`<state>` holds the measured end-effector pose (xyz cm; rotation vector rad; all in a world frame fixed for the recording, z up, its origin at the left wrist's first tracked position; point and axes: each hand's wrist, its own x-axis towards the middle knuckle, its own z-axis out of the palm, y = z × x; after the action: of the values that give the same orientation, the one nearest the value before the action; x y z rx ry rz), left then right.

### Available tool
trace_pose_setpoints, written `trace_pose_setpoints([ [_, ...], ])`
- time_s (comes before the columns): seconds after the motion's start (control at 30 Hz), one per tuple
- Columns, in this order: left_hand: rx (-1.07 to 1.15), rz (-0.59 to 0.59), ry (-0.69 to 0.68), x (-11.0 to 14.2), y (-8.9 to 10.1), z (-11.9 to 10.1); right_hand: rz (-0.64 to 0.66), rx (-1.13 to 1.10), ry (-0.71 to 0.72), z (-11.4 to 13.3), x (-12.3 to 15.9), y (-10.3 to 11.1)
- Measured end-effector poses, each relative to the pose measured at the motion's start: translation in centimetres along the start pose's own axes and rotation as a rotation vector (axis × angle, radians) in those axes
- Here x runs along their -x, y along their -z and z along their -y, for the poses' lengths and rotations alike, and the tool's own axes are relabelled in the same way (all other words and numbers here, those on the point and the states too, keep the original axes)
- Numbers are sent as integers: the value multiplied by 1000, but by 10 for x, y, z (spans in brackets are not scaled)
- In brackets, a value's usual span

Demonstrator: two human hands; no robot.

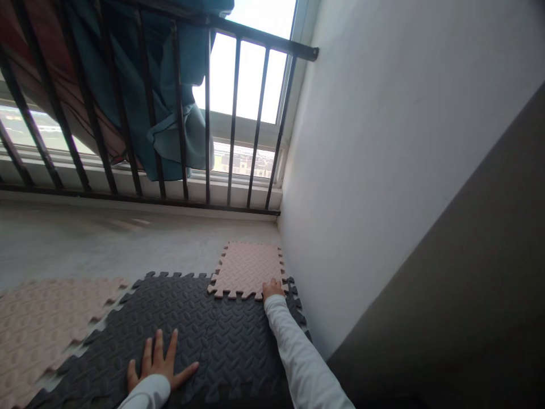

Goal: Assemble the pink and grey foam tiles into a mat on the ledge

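A small pink foam mat tile (247, 267) with jigsaw edges lies partly over the far edge of the black foam mat (230, 341). My right hand (273, 288) is at its near right corner, fingers curled on the edge; the thumb is mostly hidden. Flat on the black mat, my left hand (156, 363) rests with its fingers spread and nothing in it.
A larger pink foam mat (55, 324) lies to the left, with a narrow gap along the black one. The white wall (361, 142) rises close on the right. Behind stand a dark metal railing (179, 113), hanging blue and pink cloth (123, 74) and a window.
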<state>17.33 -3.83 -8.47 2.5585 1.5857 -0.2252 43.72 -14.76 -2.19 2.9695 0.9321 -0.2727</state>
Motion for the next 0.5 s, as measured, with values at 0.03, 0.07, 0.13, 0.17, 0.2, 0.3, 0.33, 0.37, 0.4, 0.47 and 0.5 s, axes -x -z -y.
trace_pose_setpoints([
  [0.03, -3, -13, -5, 2, 1, 0, -1, -2, -10, 0, -7, 2],
  [0.07, -6, -29, -10, 3, 2, -1, -1, -2, -13, 0, -14, 4],
  [0.13, -10, -41, -4, 5, 3, -2, 3, 4, -3, -2, -28, 7],
  [0.17, -9, -43, 1, 5, 2, -2, 6, 8, 5, -3, -34, 8],
  [0.2, -5, -45, 5, 6, 2, -2, 9, 13, 10, -4, -39, 9],
  [0.3, 13, -48, 12, 5, -1, -3, 13, 29, 6, -7, -54, 13],
  [0.33, 16, -47, 12, 5, -1, -3, 15, 33, 1, -9, -58, 14],
  [0.37, 18, -44, 11, 5, -1, -3, 16, 36, -2, -9, -61, 15],
  [0.4, 16, -42, 9, 5, 0, -3, 17, 37, -4, -10, -65, 16],
  [0.47, 7, -40, 4, 6, 1, -3, 17, 39, -5, -12, -71, 17],
  [0.5, 3, -43, 2, 6, 1, -3, 15, 39, -5, -13, -73, 16],
])
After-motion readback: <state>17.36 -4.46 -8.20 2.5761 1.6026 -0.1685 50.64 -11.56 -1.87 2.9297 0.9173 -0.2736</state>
